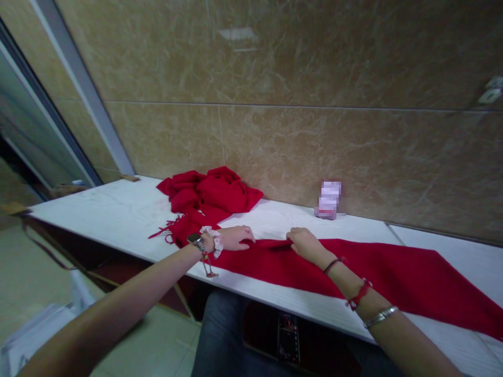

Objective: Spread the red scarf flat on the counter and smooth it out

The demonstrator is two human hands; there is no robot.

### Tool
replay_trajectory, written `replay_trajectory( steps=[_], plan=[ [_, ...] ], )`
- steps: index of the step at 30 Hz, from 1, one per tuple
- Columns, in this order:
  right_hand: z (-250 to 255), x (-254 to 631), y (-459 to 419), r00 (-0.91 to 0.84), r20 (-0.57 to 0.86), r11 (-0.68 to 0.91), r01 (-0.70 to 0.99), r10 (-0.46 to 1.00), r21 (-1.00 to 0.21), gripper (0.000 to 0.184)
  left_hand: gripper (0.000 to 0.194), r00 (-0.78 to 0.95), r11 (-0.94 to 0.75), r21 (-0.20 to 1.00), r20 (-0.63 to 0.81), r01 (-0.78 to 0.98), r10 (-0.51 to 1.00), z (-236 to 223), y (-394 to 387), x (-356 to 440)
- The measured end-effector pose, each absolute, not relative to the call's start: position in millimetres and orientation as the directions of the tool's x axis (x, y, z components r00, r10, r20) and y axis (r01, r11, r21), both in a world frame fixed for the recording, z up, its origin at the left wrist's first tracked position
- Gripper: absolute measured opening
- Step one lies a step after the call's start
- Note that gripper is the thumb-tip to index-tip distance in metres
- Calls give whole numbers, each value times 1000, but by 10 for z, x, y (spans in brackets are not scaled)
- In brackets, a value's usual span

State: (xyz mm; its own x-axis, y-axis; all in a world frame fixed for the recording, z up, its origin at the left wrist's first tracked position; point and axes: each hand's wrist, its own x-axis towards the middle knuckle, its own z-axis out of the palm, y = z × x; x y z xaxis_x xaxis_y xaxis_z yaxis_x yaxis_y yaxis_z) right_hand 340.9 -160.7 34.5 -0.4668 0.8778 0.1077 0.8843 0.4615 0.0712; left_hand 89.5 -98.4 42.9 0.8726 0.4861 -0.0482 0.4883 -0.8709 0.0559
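A long red scarf (377, 269) lies flat along the white counter, running out past the right edge of the view. My left hand (237, 238) rests on its far edge, fingers stretched out and thumb slightly apart. With bent fingers, my right hand (306, 243) pinches that same edge a short way to the right; its fingertips are partly hidden. Between the hands the edge is slightly creased. A crumpled heap of red cloth (220, 191) sits behind my left hand, with thin red fringe strands (167, 229) at its near left.
The white counter (118, 209) stands against a brown marble-patterned wall (275, 152). A small upright blurred object (329, 200) is by the wall. Below the counter are open dark shelves (129, 272) and a phone (288, 337) near my lap. White bags (43, 330) lie on the floor at left.
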Motion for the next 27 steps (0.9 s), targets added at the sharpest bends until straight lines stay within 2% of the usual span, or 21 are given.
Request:
replay_trajectory(
  steps=[3, 6, 10, 16, 22, 27],
  plan=[
    [217, 3445, -1749, -506, 247, 484, 862, 826, 147, 19, 24, 810, -810, 26, -29, 586, 585, 461, -880, 815],
    [65, 3483, -1830, -555, 313, 525, 832, 771, 180, 17, 20, 774, -776, 21, -97, 630, 626, 502, -826, 731],
    [-66, 3523, -1836, -583, 394, 569, 806, 711, 164, 18, 14, 758, -762, 13, -104, 648, 643, 549, -803, 654],
    [-110, 3557, -1839, -554, 535, 585, 800, 638, 131, 26, 17, 749, -750, -93, -47, 655, 661, 689, -647, 598],
    [-127, 3552, -1848, -581, 506, 618, 778, 638, 115, 41, 21, 680, -663, -194, 29, 723, 733, 622, -504, 642],
    [-176, 3583, -1790, -638, 407, 696, 718, 654, 8, 39, 21, 595, -593, -88, -8, 800, 804, 376, -382, 728]
  ],
)
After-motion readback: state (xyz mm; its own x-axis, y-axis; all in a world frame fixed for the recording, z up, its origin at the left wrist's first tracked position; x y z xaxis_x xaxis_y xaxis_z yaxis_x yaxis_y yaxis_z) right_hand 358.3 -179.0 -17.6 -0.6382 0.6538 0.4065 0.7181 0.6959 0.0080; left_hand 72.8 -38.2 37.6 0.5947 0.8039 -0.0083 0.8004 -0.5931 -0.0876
